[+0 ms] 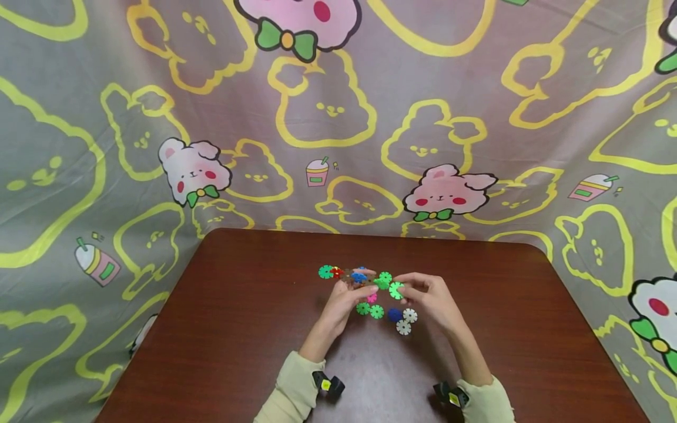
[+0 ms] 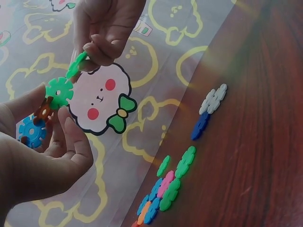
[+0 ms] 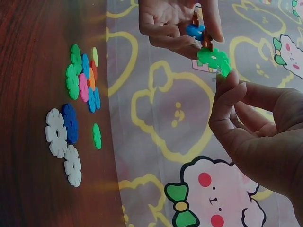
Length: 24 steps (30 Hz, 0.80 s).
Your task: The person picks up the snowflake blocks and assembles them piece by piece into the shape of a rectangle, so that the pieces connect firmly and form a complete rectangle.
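My left hand (image 1: 336, 305) holds a chain of joined, notched plastic snowflake discs above the table. A blue disc (image 2: 32, 132), a brown disc (image 2: 43, 112) and a green disc (image 2: 59, 92) show in it in the left wrist view; fingers cover part of the chain. In the head view a green disc (image 1: 325, 272) and a red disc (image 1: 336, 272) appear beyond that hand. Between thumb and fingers, my right hand (image 1: 435, 298) pinches another green disc (image 1: 396, 290). Its edge is close against the chain's green end; whether they interlock I cannot tell.
Loose discs lie on the brown table (image 1: 238, 329): two white discs (image 3: 57, 133), a dark blue disc (image 3: 70, 123), green discs (image 3: 72, 81), a pink disc (image 3: 84, 87) and several others. A patterned cloth (image 1: 338, 117) hangs around the table's back and sides.
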Each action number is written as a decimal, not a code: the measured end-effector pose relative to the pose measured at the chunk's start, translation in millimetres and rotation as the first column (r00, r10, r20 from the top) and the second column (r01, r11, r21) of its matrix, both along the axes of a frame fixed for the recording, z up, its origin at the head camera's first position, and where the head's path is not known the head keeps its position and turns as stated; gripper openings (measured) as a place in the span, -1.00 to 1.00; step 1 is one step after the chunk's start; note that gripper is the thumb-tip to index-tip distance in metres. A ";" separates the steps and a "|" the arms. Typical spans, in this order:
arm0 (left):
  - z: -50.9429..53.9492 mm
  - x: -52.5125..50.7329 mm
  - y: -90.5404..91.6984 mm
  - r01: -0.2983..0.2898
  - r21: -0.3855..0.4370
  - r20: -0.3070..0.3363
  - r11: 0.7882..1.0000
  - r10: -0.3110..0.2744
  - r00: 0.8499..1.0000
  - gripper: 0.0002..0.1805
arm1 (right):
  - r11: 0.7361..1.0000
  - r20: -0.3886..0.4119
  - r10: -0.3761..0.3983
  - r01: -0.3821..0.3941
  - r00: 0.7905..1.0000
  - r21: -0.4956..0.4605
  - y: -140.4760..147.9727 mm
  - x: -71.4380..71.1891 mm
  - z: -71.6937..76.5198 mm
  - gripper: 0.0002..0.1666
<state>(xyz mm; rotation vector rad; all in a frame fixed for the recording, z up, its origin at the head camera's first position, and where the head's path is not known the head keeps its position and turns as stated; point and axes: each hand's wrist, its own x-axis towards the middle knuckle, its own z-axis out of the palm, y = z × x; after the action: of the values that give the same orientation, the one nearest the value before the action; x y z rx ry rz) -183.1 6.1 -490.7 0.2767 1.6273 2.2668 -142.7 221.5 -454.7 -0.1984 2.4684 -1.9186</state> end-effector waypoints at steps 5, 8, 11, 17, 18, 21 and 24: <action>0.1 0.5 0.1 0.008 -0.002 -0.002 1.000 -0.008 1.000 -0.49 | 1.000 0.014 -0.003 0.003 1.000 -0.012 -0.8 0.1 0.2 -0.68; -1.1 -0.2 0.4 0.011 -0.006 -0.002 1.000 -0.011 1.000 -0.48 | 1.000 0.010 0.000 0.000 1.000 -0.015 -1.1 0.9 0.7 -0.67; -1.6 -3.2 0.6 0.016 -0.009 -0.007 1.000 -0.016 1.000 -0.50 | 1.000 0.011 0.007 -0.007 1.000 -0.024 -1.7 -0.9 1.7 -0.66; -0.4 -6.6 0.8 0.022 -0.021 -0.031 1.000 -0.022 0.999 -0.53 | 0.999 0.015 0.004 -0.004 1.000 -0.035 -3.2 -6.0 1.9 -0.68; -0.4 -5.9 0.6 0.023 -0.025 -0.029 0.999 -0.023 0.999 -0.53 | 0.999 0.020 0.000 0.001 1.000 -0.035 -3.5 -5.8 1.3 -0.70; -1.2 -2.9 -0.3 0.033 -0.029 -0.016 0.999 -0.034 0.999 -0.50 | 1.000 0.041 -0.007 0.008 0.999 -0.030 -3.9 -3.6 -1.0 -0.73; -1.5 -1.7 -1.0 0.042 -0.019 -0.012 0.999 -0.043 0.999 -0.48 | 0.999 0.047 -0.016 0.018 0.999 -0.033 -4.4 -3.1 -2.3 -0.74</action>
<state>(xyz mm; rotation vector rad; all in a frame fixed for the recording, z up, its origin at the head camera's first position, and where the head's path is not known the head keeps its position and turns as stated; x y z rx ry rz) -184.8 5.1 -492.2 0.3185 1.6322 2.2217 -145.7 217.0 -457.0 -0.1309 2.4181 -1.9485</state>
